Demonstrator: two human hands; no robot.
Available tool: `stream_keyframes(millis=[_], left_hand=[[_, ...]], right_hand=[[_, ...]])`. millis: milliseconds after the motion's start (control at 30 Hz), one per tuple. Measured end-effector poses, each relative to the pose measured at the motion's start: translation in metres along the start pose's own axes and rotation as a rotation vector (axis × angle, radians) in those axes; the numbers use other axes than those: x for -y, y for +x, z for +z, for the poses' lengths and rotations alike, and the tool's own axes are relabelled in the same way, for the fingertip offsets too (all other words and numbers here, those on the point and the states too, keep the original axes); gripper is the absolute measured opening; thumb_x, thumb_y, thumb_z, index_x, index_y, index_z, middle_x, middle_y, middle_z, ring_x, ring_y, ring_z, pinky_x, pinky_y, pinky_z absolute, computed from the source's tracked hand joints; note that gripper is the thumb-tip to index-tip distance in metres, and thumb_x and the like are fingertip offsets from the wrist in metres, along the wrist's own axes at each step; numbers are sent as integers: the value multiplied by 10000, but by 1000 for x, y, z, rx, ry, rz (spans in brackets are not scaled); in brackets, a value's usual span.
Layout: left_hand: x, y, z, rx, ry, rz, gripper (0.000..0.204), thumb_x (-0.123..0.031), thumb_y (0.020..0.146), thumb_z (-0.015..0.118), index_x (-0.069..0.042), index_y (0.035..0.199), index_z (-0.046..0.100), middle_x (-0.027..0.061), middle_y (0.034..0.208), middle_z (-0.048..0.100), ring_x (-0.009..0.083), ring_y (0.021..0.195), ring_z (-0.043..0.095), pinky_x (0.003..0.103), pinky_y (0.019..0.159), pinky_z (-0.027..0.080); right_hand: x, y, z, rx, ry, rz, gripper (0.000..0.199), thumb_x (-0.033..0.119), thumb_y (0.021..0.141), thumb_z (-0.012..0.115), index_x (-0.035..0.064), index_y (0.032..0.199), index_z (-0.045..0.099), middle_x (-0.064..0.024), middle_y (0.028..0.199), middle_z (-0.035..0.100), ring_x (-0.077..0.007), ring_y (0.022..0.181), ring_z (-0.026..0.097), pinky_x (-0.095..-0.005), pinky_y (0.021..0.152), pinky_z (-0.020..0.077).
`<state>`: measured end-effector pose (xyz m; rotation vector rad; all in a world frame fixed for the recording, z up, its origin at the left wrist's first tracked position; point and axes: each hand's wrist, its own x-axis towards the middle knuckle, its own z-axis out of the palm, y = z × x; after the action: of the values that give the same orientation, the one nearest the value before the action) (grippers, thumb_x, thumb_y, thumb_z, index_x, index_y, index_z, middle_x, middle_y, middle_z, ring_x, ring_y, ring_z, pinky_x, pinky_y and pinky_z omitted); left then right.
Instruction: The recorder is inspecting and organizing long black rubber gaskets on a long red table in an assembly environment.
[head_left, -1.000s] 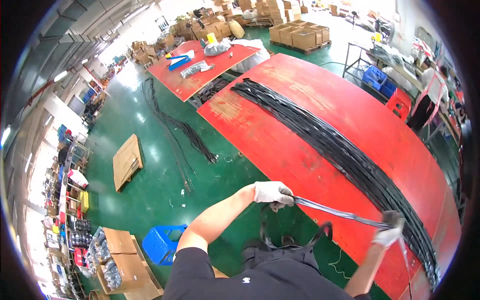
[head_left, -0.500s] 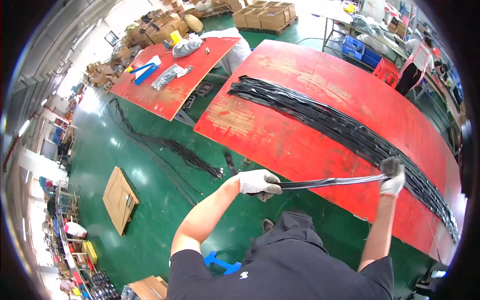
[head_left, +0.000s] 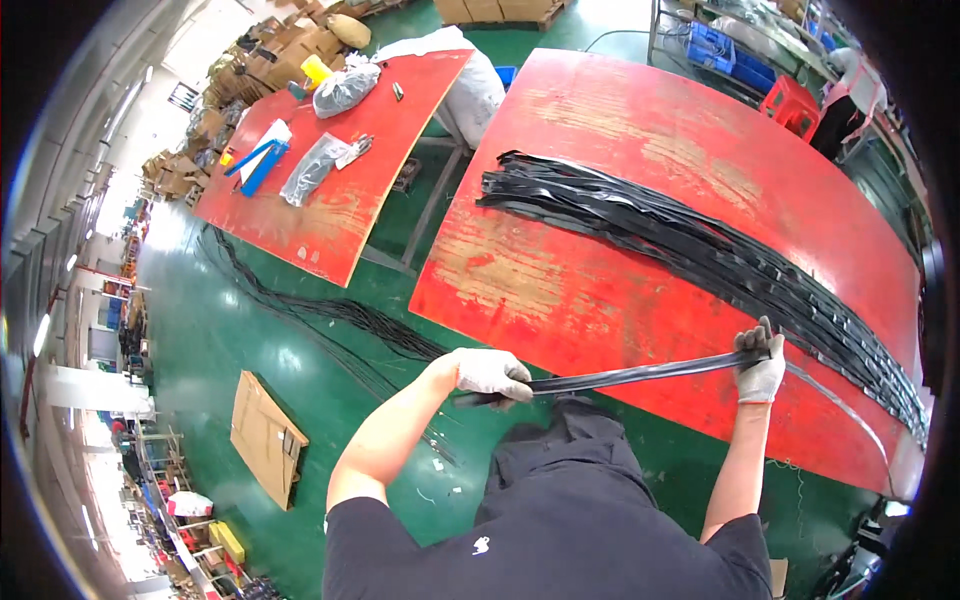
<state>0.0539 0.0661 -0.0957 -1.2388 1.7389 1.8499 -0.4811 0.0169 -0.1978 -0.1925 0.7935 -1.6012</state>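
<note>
A long, flat black strip [head_left: 635,377] stretches between my two gloved hands, over the near edge of the red table. My left hand [head_left: 494,375], in a white glove with grey fingertips, is closed around its left part, and a short end sticks out past the fist. Toward the right, my right hand [head_left: 760,368], gloved alike, grips the strip with its fingers curled over it. A thin greyish length [head_left: 845,408] runs on from beside that hand to the table's right end. Behind lies a long pile of black strips [head_left: 650,225] across the table.
The worn red table [head_left: 590,100] fills the middle and right. Another red table [head_left: 300,235] at the left bears plastic bags and a blue tool. Black cords [head_left: 330,305] and flat cardboard [head_left: 265,440] lie on the green floor. Far right, a person [head_left: 850,95] stands near a red stool [head_left: 793,103].
My view has shifted. My right hand has come slightly left and down, its blurred fingers now clearly curled on the strip. The left hand keeps its hold, slightly further left.
</note>
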Motion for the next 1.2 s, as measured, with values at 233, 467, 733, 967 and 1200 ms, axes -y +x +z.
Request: stream_keyframes(millis=[233,467,733,967,1200], left_hand=[[91,0,-100,-226,-66,-51,378,-410,993,670,-39,938,718,36,753,694,147,661,640,347,658,530],[196,65,-156,-228,161,0,331,-399,1004,652,-99,1085,765,134,1061,770,348,1057,705,464,908,533],[279,39,-207,-359,116,-8,374,-423,919,704,-115,1109,799,145,1054,784,343,1009,737,447,899,558],[398,34,-163,-1288,-122,-217,715,-478,845,846,-61,1386,635,161,1353,666,344,1217,670,426,1065,529],[407,71,-126,-1367,-825,-210,663,-437,860,861,-76,1380,665,171,1350,689,313,1253,675,398,1080,520]], right_hand=[[-100,16,-7,-947,-431,185,607,556,1038,581,-22,1209,654,-190,1129,713,-303,1000,676,-480,977,534],[-336,-26,221,404,-1940,-154,545,368,1000,679,74,1453,610,-193,1515,587,-339,1410,551,-422,1196,420],[-515,22,263,975,-1551,899,407,425,1044,614,24,1034,686,-61,864,679,-193,790,633,-366,785,524],[-586,18,257,963,-1719,740,399,405,1060,596,38,1135,734,-97,887,749,-206,818,690,-370,794,538],[-613,14,275,631,-1617,940,366,359,1073,610,22,1153,729,-52,841,713,-133,676,652,-318,628,543]])
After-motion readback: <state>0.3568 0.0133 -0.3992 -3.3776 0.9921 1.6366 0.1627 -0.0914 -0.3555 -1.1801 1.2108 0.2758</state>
